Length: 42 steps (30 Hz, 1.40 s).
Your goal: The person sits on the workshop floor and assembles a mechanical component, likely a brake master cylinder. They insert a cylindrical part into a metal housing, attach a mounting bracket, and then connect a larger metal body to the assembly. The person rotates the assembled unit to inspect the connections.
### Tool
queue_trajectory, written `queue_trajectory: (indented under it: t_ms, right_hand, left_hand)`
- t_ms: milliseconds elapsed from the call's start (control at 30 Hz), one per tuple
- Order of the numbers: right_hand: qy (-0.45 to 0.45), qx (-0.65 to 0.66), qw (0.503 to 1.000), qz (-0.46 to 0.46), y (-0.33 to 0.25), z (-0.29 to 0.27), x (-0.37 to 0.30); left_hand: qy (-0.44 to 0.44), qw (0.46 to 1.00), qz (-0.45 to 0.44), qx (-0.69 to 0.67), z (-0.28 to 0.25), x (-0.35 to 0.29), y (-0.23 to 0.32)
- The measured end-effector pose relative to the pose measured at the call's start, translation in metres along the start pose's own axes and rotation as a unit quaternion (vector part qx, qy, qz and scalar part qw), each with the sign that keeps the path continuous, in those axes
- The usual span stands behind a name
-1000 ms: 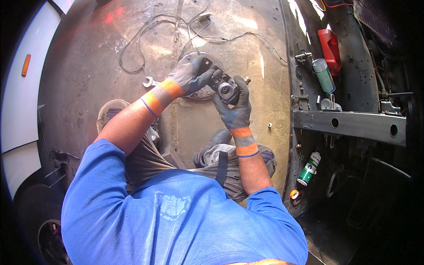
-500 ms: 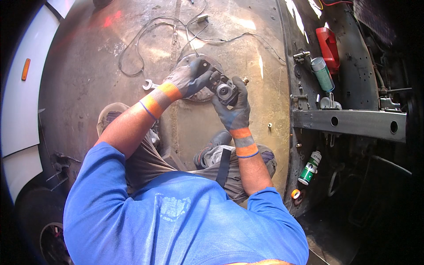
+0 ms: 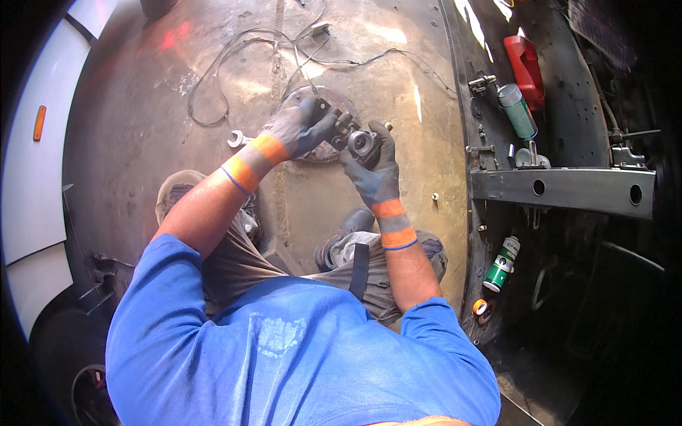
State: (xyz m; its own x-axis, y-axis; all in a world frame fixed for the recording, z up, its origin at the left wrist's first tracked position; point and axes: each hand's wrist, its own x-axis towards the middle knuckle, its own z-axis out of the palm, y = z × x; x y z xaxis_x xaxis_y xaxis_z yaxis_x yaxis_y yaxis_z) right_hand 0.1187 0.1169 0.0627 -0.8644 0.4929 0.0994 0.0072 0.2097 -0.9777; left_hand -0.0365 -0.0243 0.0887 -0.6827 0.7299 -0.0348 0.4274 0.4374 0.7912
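Observation:
Both my gloved hands are on a dark metal valve-like part [image 3: 363, 144] with a round hollow face, in front of me above the floor. My right hand [image 3: 375, 177] is wrapped around its round body from the right and below. A small brass fitting [image 3: 388, 126] sticks out beside those fingers. With fingers closed, my left hand [image 3: 293, 129] grips the part's upper left end, where a dark plate with a hole [image 3: 322, 104] shows. Below the hands lies a round metal disc [image 3: 317, 154], mostly covered. An open-end wrench [image 3: 238, 139] rests near my left wrist.
A thin cable [image 3: 226, 78] loops over the floor beyond my hands. At the right runs a dark metal frame with a crossbeam [image 3: 497, 186], a red container [image 3: 524, 71], a clear-and-green can [image 3: 517, 112], a white-and-green bottle [image 3: 502, 265] and an orange tape roll [image 3: 480, 307].
My left fingers have shifted slightly along the part, and the part has turned a little, showing more of its upper left end. My right hand keeps its hold.

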Motion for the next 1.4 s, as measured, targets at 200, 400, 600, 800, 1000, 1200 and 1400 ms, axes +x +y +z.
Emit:
queue_trajectory:
  t_ms: [200,400,600,800,1000,1200,1400]
  right_hand:
    - [0.004,-0.008,1.000,-0.023,-0.002,0.000,0.001]
    - [0.005,-0.022,1.000,-0.010,-0.008,0.001,-0.001]
    - [0.007,-0.015,1.000,-0.003,-0.009,0.001,-0.001]
    - [0.019,-0.024,0.999,-0.038,-0.011,0.001,0.000]
    - [0.019,-0.114,0.991,-0.065,-0.018,-0.003,0.001]
    - [0.035,-0.125,0.989,-0.070,-0.018,-0.006,0.001]
    - [0.034,-0.109,0.990,-0.079,-0.018,-0.007,0.001]
  left_hand:
    - [0.008,0.999,0.008,-0.032,0.004,0.000,-0.004]
    - [0.005,0.999,0.024,-0.031,0.010,0.004,-0.018]
    - [0.009,1.000,0.002,0.008,0.008,0.001,-0.011]
    - [-0.009,1.000,-0.021,-0.010,0.003,0.000,0.000]
    - [-0.022,0.999,-0.018,-0.047,0.003,0.002,0.002]
    - [-0.011,0.999,-0.002,-0.041,0.009,0.003,-0.003]
    - [-0.016,0.999,-0.023,-0.037,0.004,0.001,0.009]
